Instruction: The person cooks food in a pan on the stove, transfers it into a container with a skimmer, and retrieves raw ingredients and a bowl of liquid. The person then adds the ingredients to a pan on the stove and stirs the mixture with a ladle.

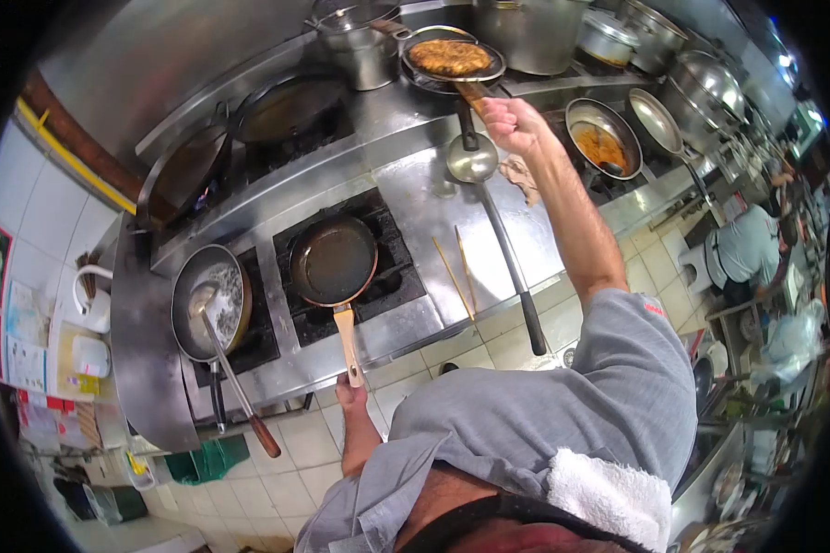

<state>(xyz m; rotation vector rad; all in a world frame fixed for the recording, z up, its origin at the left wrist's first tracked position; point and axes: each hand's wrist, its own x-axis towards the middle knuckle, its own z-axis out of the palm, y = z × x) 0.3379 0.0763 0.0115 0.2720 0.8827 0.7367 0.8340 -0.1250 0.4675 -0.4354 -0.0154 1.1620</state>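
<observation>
At the end of a pale wooden handle, my left hand (350, 393) is closed on the frying pan (334, 260), a dark, shallow pan sitting on a front burner. My right hand (515, 126) reaches to the back of the range, its fingers wrapped round a brown wooden handle (471, 93). That handle leads to a round, thin-rimmed utensil whose exact kind I cannot make out. A browned, flat round of food (449, 58) lies over it, above a dark pan at the back. Just below this hand rests a metal ladle (473, 159) with a long handle.
Left on the range, a wok (184, 318) holds a second ladle (221, 348) and cloudy liquid. Chopsticks (452, 272) and a crumpled cloth (520, 177) lie on the steel top. A pan with orange sauce (603, 147) stands right. Another person (745, 247) is at far right.
</observation>
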